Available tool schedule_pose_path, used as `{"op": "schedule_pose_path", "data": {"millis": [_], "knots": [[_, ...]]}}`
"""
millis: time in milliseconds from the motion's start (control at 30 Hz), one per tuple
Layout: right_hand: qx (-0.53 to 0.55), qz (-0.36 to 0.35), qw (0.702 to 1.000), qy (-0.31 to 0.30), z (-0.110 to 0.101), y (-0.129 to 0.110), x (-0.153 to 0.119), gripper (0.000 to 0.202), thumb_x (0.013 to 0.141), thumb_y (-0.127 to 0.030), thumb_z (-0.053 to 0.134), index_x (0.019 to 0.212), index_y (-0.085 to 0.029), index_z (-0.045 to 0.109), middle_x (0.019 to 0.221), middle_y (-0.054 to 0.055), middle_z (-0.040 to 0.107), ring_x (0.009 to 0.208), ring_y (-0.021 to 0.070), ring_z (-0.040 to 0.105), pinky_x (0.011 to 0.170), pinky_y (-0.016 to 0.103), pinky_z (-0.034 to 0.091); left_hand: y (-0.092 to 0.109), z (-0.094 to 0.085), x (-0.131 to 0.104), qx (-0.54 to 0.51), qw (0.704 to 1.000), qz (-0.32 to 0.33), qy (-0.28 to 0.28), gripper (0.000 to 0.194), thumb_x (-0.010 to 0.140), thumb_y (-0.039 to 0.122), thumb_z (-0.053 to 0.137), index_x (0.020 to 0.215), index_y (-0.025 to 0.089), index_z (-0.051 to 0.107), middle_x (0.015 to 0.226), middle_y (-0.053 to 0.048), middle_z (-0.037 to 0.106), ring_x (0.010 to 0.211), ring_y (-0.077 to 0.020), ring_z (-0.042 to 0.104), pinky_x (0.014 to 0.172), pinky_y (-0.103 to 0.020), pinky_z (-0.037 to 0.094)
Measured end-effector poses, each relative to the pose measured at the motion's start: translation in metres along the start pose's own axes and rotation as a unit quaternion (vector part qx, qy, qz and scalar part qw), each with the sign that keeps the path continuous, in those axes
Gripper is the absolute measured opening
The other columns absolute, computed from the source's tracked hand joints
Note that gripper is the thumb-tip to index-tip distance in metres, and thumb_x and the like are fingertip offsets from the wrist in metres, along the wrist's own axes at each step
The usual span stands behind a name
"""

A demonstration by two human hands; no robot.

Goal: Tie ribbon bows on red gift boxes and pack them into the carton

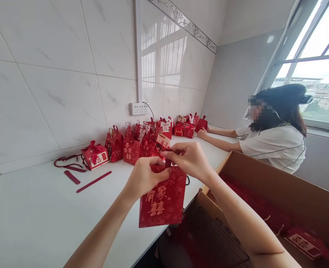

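Both hands hold one red gift box [163, 201] up in the air over the near edge of the white counter [41, 212], just in front of the open cardboard carton [287, 186]. The left hand [143, 176] is closed on the box's upper left corner, thumb across the top. The right hand [191, 158] pinches narrowly at the top middle, fingertips together on what looks like a small ribbon or flap; the exact piece is too small to tell.

The box looks like thin printed card: light, fairly stiff on its flat faces, but easy to crease or crush at the folded top. It is probably best gripped at the upper corners or side edges, with the gold-lettered front left unpressed.

Further back, a row of finished red boxes [131, 149] stands along the counter's far edge by the tiled wall [55, 74], below a wall socket [138, 108]. Loose red strips [93, 181] lie near the counter's left side. Another person [276, 137] sits at the far end by the window [315, 59], arms resting on the counter near more boxes.
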State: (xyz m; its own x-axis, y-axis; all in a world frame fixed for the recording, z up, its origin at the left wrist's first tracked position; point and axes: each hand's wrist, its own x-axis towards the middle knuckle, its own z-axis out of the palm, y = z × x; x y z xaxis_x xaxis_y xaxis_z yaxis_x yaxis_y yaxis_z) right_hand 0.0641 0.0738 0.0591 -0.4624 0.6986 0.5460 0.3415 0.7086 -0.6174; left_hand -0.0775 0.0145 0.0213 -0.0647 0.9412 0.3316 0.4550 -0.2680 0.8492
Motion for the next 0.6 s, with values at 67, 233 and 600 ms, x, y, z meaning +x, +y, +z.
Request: {"op": "schedule_pose_path", "data": {"millis": [67, 233, 600], "knots": [[-0.014, -0.018, 0.998, -0.05, 0.004, -0.002, 0.01, 0.03, 0.078, -0.03, 0.061, 0.051, -0.016, 0.059, 0.047, -0.004, 0.047, 0.046, 0.0069, 0.034, 0.044, 0.023, 0.026, -0.01, -0.005, -0.001, 0.024, 0.999, -0.001, 0.022, 0.024, 0.073, 0.037, 0.063, 0.062, 0.017, 0.058, 0.047, 0.008, 0.043, 0.039, -0.0041, 0.03, 0.041, -0.019, 0.025], [-0.092, -0.108, 0.964, -0.224, 0.008, 0.002, 0.032, 0.034, 0.084, -0.024, 0.052, 0.05, -0.017, 0.057, 0.045, -0.005, 0.044, 0.043, 0.0058, 0.029, 0.046, 0.023, 0.025, -0.036, -0.01, 0.001, 0.143, 0.987, 0.028, 0.067, 0.023, 0.079, 0.04, 0.057, 0.073, 0.019, 0.065, 0.063, 0.002, 0.064, 0.054, -0.0113, 0.054, 0.055, -0.022, 0.039], [0.086, 0.07, 0.992, 0.057, 0.064, 0.054, -0.036, 0.024, 0.086, -0.039, 0.048, 0.097, -0.02, 0.059, 0.102, 0.008, 0.062, 0.094, 0.0202, 0.06, 0.075, 0.034, 0.053, -0.058, 0.0, 0.005, 0.308, 0.948, 0.028, 0.077, 0.021, 0.087, 0.031, 0.045, 0.074, 0.018, 0.057, 0.074, -0.004, 0.064, 0.062, -0.0167, 0.059, 0.056, -0.026, 0.037]]}}
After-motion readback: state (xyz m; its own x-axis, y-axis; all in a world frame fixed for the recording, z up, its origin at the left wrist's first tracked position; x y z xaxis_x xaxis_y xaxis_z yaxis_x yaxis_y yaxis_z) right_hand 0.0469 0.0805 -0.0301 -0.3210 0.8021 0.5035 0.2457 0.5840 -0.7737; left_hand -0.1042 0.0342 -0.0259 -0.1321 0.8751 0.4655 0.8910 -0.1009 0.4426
